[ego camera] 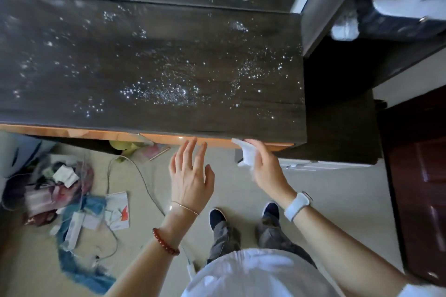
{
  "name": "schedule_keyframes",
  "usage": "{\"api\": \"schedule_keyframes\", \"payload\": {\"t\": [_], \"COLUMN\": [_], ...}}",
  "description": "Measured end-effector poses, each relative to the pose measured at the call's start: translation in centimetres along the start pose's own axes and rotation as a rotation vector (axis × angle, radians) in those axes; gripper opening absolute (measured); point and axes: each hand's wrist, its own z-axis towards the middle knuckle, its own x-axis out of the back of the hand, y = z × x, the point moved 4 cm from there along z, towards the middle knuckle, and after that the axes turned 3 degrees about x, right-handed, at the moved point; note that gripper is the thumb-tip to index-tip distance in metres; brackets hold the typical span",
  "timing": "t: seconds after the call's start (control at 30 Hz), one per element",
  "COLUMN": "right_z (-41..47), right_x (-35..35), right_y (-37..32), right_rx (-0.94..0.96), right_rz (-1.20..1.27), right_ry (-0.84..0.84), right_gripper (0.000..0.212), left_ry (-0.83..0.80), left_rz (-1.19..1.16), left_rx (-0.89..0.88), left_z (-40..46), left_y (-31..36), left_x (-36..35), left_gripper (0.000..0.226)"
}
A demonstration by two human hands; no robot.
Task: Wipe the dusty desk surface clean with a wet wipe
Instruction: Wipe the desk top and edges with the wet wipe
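1. the desk [149, 55] has a dark, wood-grained top, flat and matte, scattered with glittering white specks, and an orange-brown front edge.
2. the wet wipe [246, 152] is white, soft and crumpled, at the desk's front edge near its right end.
3. the right hand [264, 166] has its fingers curled round the wipe, partly covering it; a white watch [297, 205] sits on that wrist.
4. the left hand [190, 176] hovers flat beside it, fingers straight and spread, holding nothing, with a red bead bracelet [166, 241] on the forearm.
5. the objects at the top are cut off and blurred.
6. the pale floor [337, 200] carries a jumbled pile of clutter [60, 188] and a thin cable [142, 181]; a dark red door [420, 176] stands at right.
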Motion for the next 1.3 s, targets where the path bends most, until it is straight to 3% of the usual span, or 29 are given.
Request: {"api": "schedule_keyframes", "payload": {"t": [0.2, 0.37, 0.6, 0.67, 0.87, 0.93, 1.03, 1.13, 1.3], "right_z": [3.2, 7.7, 7.5, 10.4, 21.4, 19.0, 9.9, 6.8, 15.1], "right_x": [7.5, 8.4, 4.9, 6.7, 9.2, 8.4, 6.5, 6.4, 7.4], "right_y": [-3.7, -0.9, 1.9, 2.1, 0.7, 0.2, 0.8, 1.7, 0.4], "right_rx": [0.082, 0.134, 0.598, 0.607, 0.301, 0.424, 0.712, 0.853, 0.593], "right_rz": [-0.065, -0.3, -0.729, -0.806, -0.793, -0.804, -0.777, -0.777, -0.731], "right_ry": [0.316, 0.459, -0.121, -0.144, -0.108, -0.128, -0.376, -0.525, -0.318], "right_gripper": [0.025, 0.03, 0.049, 0.055, 0.069, 0.063, 0.054, 0.052, 0.044], "left_ry": [-0.015, -0.117, -0.136, -0.143, -0.126, -0.119, -0.106, -0.093, -0.092], "left_rz": [0.14, 0.276, 0.324, 0.33, 0.322, 0.315, 0.298, 0.291, 0.218], "left_rx": [-0.113, -0.077, -0.014, -0.003, 0.014, 0.01, 0.008, -0.011, 0.006], "left_z": [6.5, 10.1, 10.6, 10.6, 10.6, 10.7, 10.7, 10.9, 11.6], "left_y": [3.8, 3.4, 3.3, 3.2, 3.3, 3.2, 3.1, 3.1, 3.2], "left_x": [0.2, -2.2, -2.8, -2.7, -2.7, -2.7, -2.7, -2.5, -1.9], "left_gripper": [0.048, 0.054, 0.055, 0.055, 0.054, 0.054, 0.054, 0.053, 0.05]}}
